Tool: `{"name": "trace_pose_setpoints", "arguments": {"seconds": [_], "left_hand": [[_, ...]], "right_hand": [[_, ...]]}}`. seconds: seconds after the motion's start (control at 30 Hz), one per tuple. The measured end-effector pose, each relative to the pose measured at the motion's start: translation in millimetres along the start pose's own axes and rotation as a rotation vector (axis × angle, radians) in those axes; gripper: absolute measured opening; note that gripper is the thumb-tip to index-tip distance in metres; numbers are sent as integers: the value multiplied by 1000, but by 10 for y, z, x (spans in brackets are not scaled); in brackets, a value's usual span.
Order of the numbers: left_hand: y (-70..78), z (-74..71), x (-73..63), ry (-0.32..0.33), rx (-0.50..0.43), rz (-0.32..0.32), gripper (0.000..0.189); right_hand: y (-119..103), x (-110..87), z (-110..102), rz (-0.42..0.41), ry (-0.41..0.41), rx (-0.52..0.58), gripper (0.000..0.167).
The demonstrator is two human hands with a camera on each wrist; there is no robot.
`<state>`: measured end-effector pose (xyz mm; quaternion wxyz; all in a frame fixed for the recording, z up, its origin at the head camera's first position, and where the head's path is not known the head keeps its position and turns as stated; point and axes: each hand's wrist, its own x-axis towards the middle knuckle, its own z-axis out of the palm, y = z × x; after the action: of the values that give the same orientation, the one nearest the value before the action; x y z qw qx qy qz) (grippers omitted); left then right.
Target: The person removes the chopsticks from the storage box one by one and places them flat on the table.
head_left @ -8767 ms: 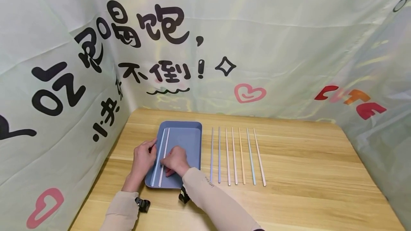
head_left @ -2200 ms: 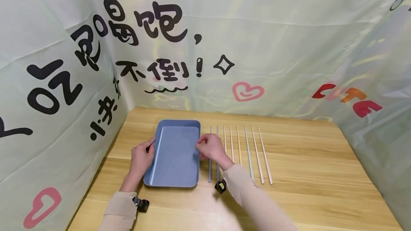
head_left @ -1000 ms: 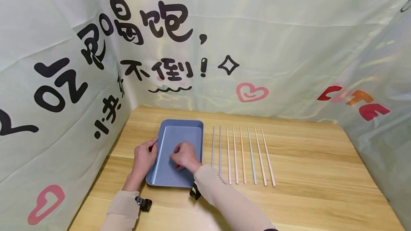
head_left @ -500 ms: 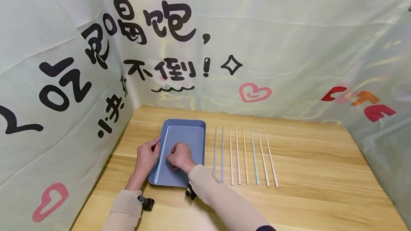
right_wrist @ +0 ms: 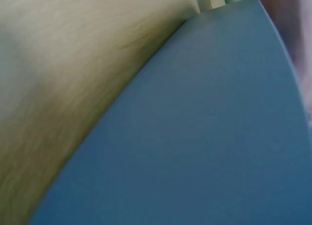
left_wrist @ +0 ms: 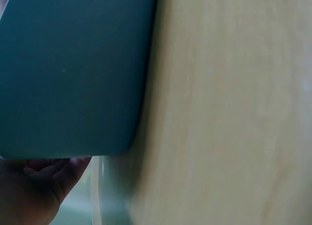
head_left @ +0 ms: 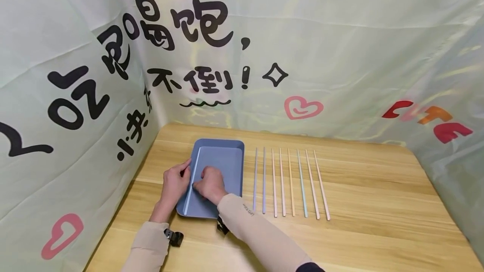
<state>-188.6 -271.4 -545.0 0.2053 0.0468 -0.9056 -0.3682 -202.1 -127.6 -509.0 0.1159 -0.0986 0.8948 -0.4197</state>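
A blue-grey tray (head_left: 234,171) lies at the left of the table. Along its left inner side rests one light blue chopstick (head_left: 188,198). My left hand (head_left: 175,186) holds the tray's left rim; in the left wrist view part of the hand (left_wrist: 39,186) shows against the tray's outer wall (left_wrist: 78,78). Over the tray is my right hand (head_left: 211,184), fingers curled, tips at the middle of the light blue chopstick. Whether they pinch it is hidden. The right wrist view shows only the tray's outer wall (right_wrist: 185,127) and the table beside it.
Right of the tray several chopsticks lie spaced in a row: purple (head_left: 264,179), pink (head_left: 274,184), orange (head_left: 291,184), light blue (head_left: 302,184) and more pink (head_left: 322,186). Printed fabric walls (head_left: 340,74) enclose the wooden table (head_left: 378,205) at the back and sides.
The pink chopstick seen in the tray earlier is now at the row's right end. My right hand has moved left from the tray's right rim to the light blue chopstick. The left hand stays.
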Motion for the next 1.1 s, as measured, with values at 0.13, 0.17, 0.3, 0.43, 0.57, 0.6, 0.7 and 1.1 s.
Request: {"name": "trace_pose_setpoints", "arguments": {"seconds": [0.13, 0.17, 0.3, 0.43, 0.57, 0.6, 0.7, 1.1], "left_hand": [[12, 2, 6, -2, -4, -3, 33], [14, 2, 7, -1, -4, -3, 33], [9, 1, 9, 13, 3, 7, 32], [2, 6, 6, 17, 7, 11, 32], [5, 10, 1, 17, 2, 10, 32], [6, 10, 3, 19, 0, 9, 32], [9, 7, 5, 23, -1, 12, 32], [1, -12, -7, 9, -1, 4, 32]], "right_hand": [[-7, 9, 23, -2, 14, -81, 23], [-7, 15, 31, -1, 19, -97, 23], [-12, 22, 48, 11, 19, -113, 26], [-17, 28, 51, 19, 22, -114, 30], [-17, 37, 54, 14, 25, -129, 30], [-14, 39, 55, 13, 23, -130, 29], [-11, 44, 51, 10, 21, -128, 26], [10, 37, 54, -5, 22, -54, 22]]}}
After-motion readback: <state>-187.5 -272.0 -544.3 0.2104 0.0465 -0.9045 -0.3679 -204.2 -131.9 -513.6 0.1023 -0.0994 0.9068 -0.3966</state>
